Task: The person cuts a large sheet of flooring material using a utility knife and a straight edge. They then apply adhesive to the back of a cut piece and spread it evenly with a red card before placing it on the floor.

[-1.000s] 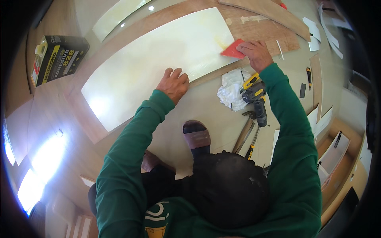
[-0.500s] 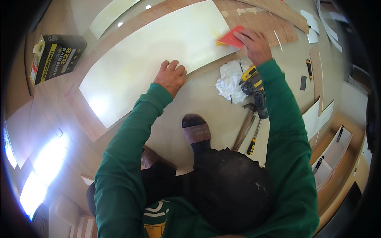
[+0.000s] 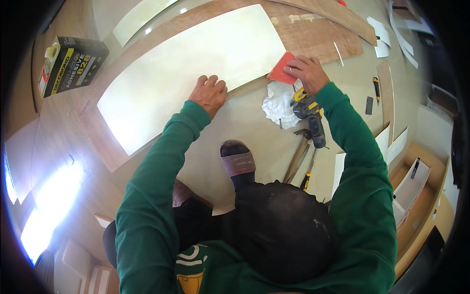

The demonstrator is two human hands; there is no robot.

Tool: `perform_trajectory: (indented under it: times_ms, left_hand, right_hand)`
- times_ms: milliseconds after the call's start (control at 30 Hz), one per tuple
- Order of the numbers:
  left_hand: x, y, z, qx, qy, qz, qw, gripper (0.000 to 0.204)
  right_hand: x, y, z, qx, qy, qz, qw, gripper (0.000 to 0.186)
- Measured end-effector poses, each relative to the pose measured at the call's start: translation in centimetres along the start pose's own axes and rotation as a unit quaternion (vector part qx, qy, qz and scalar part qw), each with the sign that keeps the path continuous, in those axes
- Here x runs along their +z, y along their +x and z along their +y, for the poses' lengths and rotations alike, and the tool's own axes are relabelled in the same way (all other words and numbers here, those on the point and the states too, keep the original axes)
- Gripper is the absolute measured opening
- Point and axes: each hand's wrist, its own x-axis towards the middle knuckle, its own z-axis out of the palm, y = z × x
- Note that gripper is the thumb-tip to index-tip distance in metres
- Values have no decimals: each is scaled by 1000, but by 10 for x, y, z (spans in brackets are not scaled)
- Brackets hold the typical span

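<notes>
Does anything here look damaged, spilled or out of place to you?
Mainly the pale, ragged patches on the brown board, above the right hand in the picture: they break its otherwise brown surface, though I can't tell whether they're damage or residue. The crumpled white bundle by the drill also looks untidy.

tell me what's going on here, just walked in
A person's right hand holds a red scraper at the right end of a white sheet. The left hand is at the sheet's near edge. The sheet lies over a brown board. A drill, a hammer and a white cloth are nearby.
</notes>
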Motion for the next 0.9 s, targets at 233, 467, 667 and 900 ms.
perform_trajectory:
  times_ms: [233, 467, 667, 900]
  left_hand:
    - [-21, -5, 0, 31, 1, 73, 997, 30]
    - [-123, -21, -22, 82, 113, 173, 975, 29]
    - [-192, -74, -52, 51, 167, 257, 950, 27]
    - [-260, -202, -96, -1, 200, 416, 887, 22]
  right_hand:
    - [-103, -36, -54, 176, 115, 301, 930, 47]
    - [-205, -31, -110, 175, 317, 487, 795, 26]
    - [-235, 9, -146, 166, 403, 500, 748, 31]
    - [-284, 49, -171, -1, 559, 479, 677, 35]
